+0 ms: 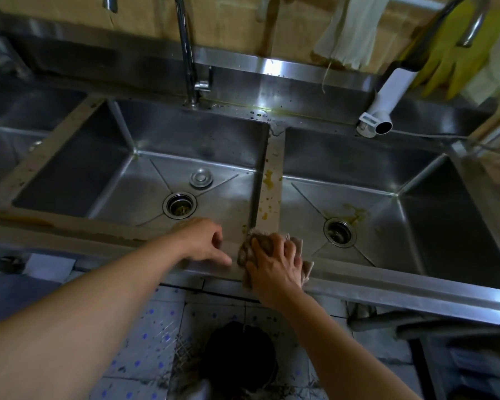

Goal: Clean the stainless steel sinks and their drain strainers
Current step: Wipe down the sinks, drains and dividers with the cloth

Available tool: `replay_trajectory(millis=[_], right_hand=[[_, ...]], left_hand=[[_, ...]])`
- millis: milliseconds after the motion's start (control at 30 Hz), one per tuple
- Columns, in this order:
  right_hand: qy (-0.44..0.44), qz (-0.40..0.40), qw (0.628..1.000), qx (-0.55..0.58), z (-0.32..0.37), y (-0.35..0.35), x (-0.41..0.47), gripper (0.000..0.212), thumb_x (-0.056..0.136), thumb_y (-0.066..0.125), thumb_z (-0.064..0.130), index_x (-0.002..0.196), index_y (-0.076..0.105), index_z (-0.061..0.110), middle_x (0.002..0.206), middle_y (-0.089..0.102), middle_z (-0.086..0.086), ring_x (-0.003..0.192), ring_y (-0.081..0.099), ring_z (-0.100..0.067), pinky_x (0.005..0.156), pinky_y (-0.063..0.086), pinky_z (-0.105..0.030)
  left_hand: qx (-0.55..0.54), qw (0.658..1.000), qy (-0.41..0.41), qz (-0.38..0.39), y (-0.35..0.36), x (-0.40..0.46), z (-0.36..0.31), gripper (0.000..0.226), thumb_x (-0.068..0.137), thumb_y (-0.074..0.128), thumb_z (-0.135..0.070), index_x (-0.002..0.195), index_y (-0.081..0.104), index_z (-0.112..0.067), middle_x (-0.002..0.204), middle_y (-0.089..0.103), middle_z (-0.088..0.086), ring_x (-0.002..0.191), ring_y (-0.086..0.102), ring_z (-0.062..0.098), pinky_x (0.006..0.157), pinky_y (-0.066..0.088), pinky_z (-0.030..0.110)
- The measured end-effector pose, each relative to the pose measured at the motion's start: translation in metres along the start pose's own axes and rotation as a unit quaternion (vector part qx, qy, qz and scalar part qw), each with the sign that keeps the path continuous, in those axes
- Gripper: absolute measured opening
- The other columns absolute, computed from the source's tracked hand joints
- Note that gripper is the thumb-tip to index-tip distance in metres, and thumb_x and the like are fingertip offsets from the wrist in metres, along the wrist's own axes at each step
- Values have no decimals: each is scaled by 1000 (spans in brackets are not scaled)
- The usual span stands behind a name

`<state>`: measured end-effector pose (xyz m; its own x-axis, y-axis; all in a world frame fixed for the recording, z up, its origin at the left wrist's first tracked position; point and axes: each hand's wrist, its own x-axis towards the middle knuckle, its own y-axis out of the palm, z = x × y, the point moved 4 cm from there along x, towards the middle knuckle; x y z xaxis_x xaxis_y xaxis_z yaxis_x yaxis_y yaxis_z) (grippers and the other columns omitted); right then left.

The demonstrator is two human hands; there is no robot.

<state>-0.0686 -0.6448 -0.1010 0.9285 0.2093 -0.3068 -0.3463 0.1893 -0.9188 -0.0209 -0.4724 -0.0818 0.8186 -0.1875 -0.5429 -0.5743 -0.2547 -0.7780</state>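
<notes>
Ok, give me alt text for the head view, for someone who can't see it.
The right hand presses a brown rag on the divider between two steel sinks, while the left hand rests on the front rim. Yellow stains mark the divider, and both drains hold debris.

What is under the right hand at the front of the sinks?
A crumpled brown cloth, pressed by the right hand on the steel divider. The surface beneath is hidden.
</notes>
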Motion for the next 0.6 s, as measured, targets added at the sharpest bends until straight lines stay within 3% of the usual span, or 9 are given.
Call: replay_trajectory(millis=[67, 233, 333, 600], right_hand=[[1, 2, 1000, 6, -2, -3, 18, 74, 88, 51, 47, 149, 11, 39, 148, 0, -1, 134, 6, -39, 115, 12, -54], [18, -13, 1000, 19, -11, -10, 73, 78, 92, 46, 47, 151, -4, 37, 155, -13, -1, 139, -4, -40, 117, 8, -53], [30, -12, 999, 31, -19, -22, 114, 82, 91, 51, 46, 150, -6, 39, 155, -19, -1, 141, -9, -40, 116, 11, -59], [68, -47, 995, 50, -49, -54, 249, 68, 98, 32, 50, 152, -7, 34, 158, -18, -1, 145, -15, -36, 118, 7, -56]], left_hand=[[-13, 1000, -4, -21, -8, 13, 2, 42, 75, 73, -49, 108, 60, -28, 112, 62, -5, 98, 58, 15, 87, 50, 36], [-8, 996, -11, -92, -28, 57, 4, 46, 79, 70, -42, 119, 54, -28, 124, 58, -2, 109, 56, 21, 89, 48, 36], [-6, 996, 4, -87, -41, 85, 2, 55, 80, 70, -42, 128, 49, -25, 132, 54, 2, 117, 54, 24, 95, 47, 37], [-38, 997, 35, -65, -68, 147, -1, 63, 81, 70, -42, 135, 42, -25, 132, 53, 0, 116, 54, 19, 93, 48, 37]])
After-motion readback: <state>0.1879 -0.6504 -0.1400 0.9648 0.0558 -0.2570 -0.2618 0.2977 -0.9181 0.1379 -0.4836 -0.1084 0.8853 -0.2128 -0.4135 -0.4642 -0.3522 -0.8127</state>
